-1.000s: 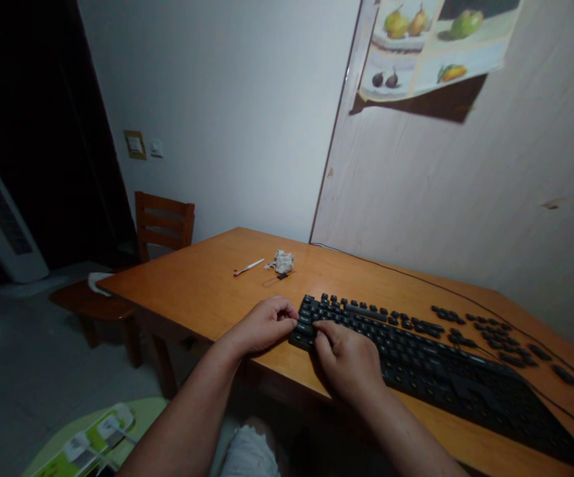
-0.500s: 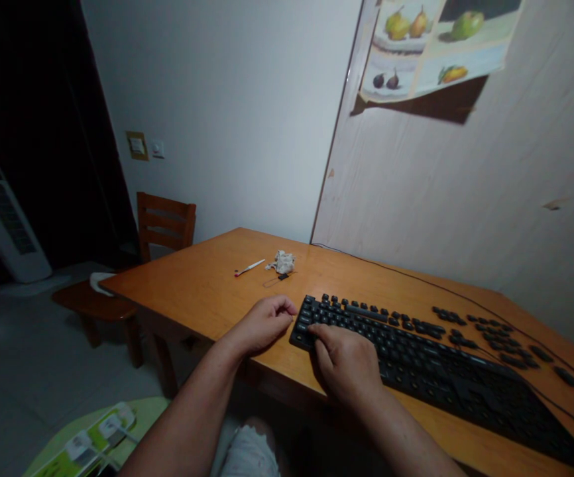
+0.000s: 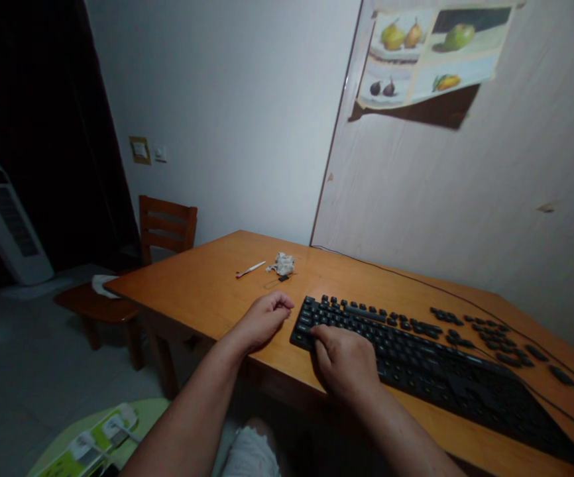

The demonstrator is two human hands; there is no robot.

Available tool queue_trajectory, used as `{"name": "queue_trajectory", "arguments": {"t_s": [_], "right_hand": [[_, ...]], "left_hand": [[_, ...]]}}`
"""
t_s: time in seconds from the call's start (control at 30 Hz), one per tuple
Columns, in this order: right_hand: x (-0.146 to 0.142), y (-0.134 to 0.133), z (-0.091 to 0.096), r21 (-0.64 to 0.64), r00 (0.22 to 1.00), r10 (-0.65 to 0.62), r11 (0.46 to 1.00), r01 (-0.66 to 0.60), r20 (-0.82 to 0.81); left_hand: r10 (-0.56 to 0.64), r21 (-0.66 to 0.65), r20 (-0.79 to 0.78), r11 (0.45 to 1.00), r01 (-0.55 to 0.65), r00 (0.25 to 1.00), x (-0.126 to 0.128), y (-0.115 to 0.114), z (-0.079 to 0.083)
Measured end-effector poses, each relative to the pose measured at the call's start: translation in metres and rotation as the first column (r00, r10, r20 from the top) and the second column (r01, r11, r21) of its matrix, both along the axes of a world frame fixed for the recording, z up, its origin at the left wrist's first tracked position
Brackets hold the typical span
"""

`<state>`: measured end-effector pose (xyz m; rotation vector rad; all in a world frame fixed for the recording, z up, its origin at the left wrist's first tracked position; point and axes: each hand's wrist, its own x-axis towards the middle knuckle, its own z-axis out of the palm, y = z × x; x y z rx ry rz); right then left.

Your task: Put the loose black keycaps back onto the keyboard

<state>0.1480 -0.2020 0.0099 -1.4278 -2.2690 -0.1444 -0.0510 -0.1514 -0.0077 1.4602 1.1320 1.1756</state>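
Observation:
A black keyboard (image 3: 419, 358) lies at a slant near the front edge of the wooden table (image 3: 202, 281). Many keys sit at its left end, while parts of its right side look bare. My right hand (image 3: 349, 361) is over the left end, fingers bent together and the index fingertip down on the keys; anything pinched under it is hidden. Just off the keyboard's left edge, my left hand (image 3: 266, 321) rests on the table with curled fingers. Its palm is hidden. Loose black keycaps (image 3: 500, 341) lie in groups behind the keyboard, among them a long bar-shaped keycap (image 3: 365, 313).
Farther back are a thin white stick with a reddish end (image 3: 251, 269), a crumpled greyish cloth or tissue (image 3: 284, 264) and a small black piece with a wire loop (image 3: 284, 278). A dark cable (image 3: 386, 268) runs along the wall. A wooden chair (image 3: 168, 225) stands beyond the table's left side.
The camera view has shifted slightly. Both hands stay in nearly the same place, the right fingertip still on the keyboard's left end.

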Motion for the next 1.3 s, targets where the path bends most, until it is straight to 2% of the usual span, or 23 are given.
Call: {"name": "queue_trajectory", "arguments": {"t_s": [0.33, 0.6, 0.87, 1.03, 1.17, 1.3], "right_hand": [[0.001, 0.001, -0.001, 0.009, 1.0, -0.016, 1.0, 0.016, -0.016], [0.007, 0.005, -0.008, 0.135, 0.969, -0.023, 0.989, 0.058, -0.247], [0.009, 0.008, -0.015, 0.298, 0.893, 0.125, 0.955, 0.01, -0.432], [0.012, 0.005, -0.011, 0.272, 0.822, 0.15, 0.962, 0.006, -0.549], [0.014, 0.01, -0.015, 0.232, 0.756, 0.134, 0.972, 0.024, -0.641], [0.017, 0.018, -0.019, 0.209, 0.692, 0.1, 0.975, 0.075, -0.715]], "left_hand": [[0.024, -0.028, 0.07, 0.999, -0.022, 0.997, 0.002, 0.001, 0.001], [0.116, -0.051, 0.122, 0.993, -0.11, 0.986, 0.0, 0.014, -0.004], [0.256, -0.121, 0.126, 0.963, -0.241, 0.958, 0.006, 0.022, -0.002], [0.351, -0.159, 0.172, 0.932, -0.326, 0.921, 0.004, 0.031, -0.001], [0.409, -0.177, 0.251, 0.91, -0.374, 0.877, 0.0, 0.041, -0.003], [0.443, -0.115, 0.226, 0.897, -0.428, 0.868, 0.002, 0.048, -0.01]]}}
